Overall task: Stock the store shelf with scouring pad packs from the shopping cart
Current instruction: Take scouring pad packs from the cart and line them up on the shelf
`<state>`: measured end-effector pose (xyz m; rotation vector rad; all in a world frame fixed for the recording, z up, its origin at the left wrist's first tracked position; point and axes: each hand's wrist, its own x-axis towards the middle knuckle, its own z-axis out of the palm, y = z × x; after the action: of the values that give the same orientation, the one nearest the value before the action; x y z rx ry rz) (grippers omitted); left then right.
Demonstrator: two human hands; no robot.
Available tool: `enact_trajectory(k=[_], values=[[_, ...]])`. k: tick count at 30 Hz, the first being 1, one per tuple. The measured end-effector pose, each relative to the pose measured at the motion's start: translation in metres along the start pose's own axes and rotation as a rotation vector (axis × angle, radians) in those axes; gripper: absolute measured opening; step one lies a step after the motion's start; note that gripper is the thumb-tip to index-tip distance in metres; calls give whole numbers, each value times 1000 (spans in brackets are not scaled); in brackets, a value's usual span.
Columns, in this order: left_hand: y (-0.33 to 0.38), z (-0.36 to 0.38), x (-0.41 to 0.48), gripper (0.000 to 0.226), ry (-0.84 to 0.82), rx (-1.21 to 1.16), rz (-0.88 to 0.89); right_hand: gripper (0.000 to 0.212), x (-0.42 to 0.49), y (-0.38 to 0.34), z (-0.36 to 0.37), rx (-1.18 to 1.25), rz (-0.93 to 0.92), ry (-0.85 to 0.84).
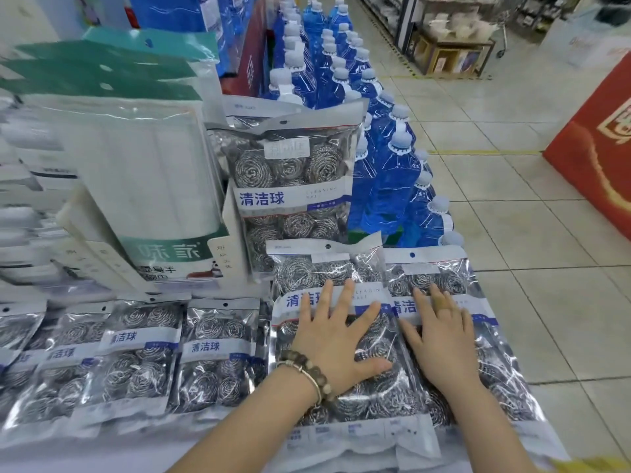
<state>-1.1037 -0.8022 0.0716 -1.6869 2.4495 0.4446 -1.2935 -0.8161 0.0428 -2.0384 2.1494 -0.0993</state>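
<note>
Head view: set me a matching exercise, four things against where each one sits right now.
1 left hand
2 right hand
3 upright scouring ball pack
4 blue bottles

A in rows to the right of the upright pack
B flat on the rightmost lying pack
C standing behind the lying packs
D flat on the second lying pack from the right

Pairs: 1-D, 2-B, 3-C, 4-A

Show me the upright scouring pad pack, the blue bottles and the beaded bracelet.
upright scouring pad pack [290,199], head view, on its label band
blue bottles [389,184], head view, on one bottle's body
beaded bracelet [312,370], head view, on its dark beads
</note>
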Motion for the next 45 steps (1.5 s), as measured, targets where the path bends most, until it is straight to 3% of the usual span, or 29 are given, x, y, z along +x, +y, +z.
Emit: enact_trajectory(k=[8, 13, 17, 24, 35, 45], values=[[1, -1, 1, 88, 5, -27, 4, 61, 1, 1, -2, 81, 4, 17], [1, -3, -7, 72, 80, -157, -51, 58, 0, 1, -17, 267, -1, 42], [2, -8, -24, 56, 236, -351, -160, 51, -5, -6, -32, 415, -96, 32], [-15, -7, -101, 49, 547, -713, -500, 45, -24, -66, -54, 530, -496, -44], [-67, 77, -301, 38, 844, -861, -1110, 44, -117, -236, -8, 454, -1075, -365], [-131, 176, -518, 38, 929, -896, -1568, 36, -256, -417, 108, 314, -1256, -640]])
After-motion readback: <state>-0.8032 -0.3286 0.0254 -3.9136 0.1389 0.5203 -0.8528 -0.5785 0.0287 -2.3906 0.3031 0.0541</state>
